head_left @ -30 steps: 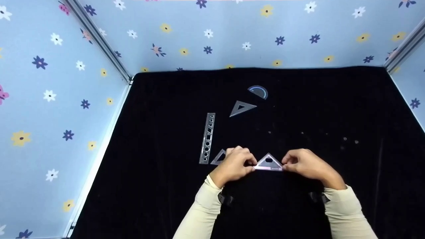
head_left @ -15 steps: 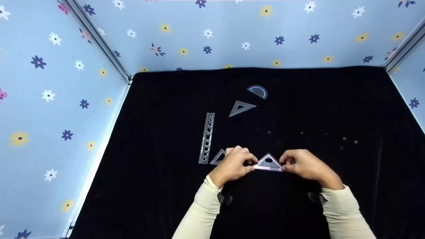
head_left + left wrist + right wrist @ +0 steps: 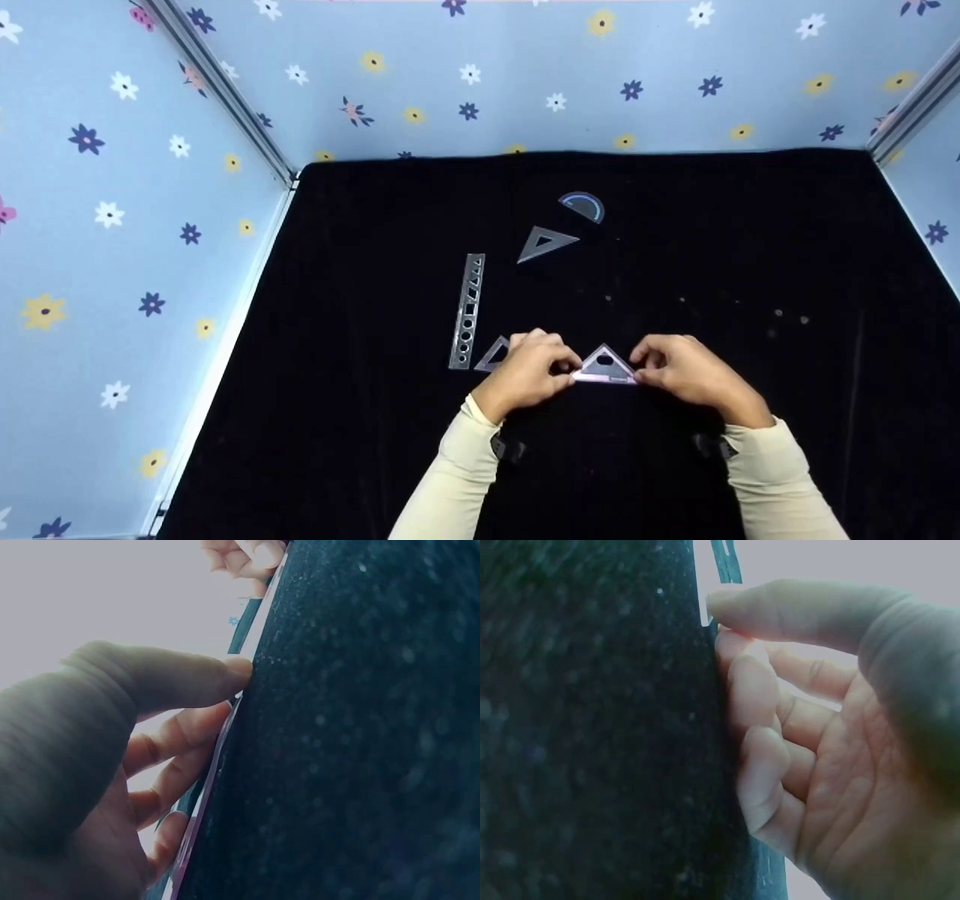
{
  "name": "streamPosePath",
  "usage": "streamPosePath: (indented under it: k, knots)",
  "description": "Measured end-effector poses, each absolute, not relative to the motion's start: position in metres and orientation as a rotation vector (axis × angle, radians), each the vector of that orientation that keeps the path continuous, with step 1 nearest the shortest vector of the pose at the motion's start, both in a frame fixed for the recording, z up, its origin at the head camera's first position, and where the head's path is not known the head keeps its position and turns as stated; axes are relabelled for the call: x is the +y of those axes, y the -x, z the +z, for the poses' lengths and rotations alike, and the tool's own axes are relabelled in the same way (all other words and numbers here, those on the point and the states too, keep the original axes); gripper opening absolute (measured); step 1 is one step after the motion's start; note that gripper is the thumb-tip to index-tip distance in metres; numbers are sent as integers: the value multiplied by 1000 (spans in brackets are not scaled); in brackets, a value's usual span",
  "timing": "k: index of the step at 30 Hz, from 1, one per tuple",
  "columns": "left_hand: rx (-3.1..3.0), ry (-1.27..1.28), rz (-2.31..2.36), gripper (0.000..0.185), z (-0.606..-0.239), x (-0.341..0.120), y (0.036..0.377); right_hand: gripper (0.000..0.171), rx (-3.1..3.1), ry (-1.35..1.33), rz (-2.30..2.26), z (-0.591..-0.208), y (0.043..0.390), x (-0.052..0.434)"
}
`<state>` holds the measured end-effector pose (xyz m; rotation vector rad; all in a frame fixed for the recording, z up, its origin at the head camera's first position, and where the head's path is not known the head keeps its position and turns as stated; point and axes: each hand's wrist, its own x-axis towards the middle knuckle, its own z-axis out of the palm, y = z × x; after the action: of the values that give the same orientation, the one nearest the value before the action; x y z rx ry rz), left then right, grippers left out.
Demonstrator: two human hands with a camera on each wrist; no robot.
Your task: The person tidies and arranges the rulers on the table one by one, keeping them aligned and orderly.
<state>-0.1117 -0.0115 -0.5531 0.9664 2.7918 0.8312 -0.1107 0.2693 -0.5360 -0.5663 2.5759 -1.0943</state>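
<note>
Wide bare stretch of black cloth-covered surface (image 3: 750, 247) to the right and near side; flowered blue walls (image 3: 112, 225) closing three sides. Clear plastic triangle with pink base edge (image 3: 606, 367) near the front centre, apex pointing away, long base running left-right. Left hand (image 3: 525, 373) and right hand (image 3: 686, 371) pinching its two base corners. Beyond the left hand: small clear triangle (image 3: 493, 354), clear stencil ruler (image 3: 468, 310).

Left hand (image 3: 527, 373) and right hand (image 3: 686, 371) low, close together, fingers curled in a pinch, forearms converging.
</note>
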Motion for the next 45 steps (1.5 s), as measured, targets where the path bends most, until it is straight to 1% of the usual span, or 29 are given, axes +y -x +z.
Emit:
streamPosePath:
  k: [7,12,20,27,33,37,45]
  knots:
    - [2800,-952,842,22,-551,-11,112,17,2553,509,-1135,-536,112,272]
    - [2804,-963,880,20,-552,-10,111,14,2563,502,-1144,-537,111,273]
    - [2769,-937,1091,19,-552,-14,111,12,2553,484,-1149,-536,111,271]
    - [2646,-797,1423,16,-547,-25,115,18,2504,544,-1170,-534,112,270]
    - [2731,-666,1403,16,-547,-33,120,20,2484,576,-1154,-530,115,270]
    - [2772,-629,1391,16,-546,-37,122,19,2492,593,-1141,-526,118,267]
    - [2819,-556,1402,18,-546,-39,128,19,2528,562,-1148,-521,135,259]
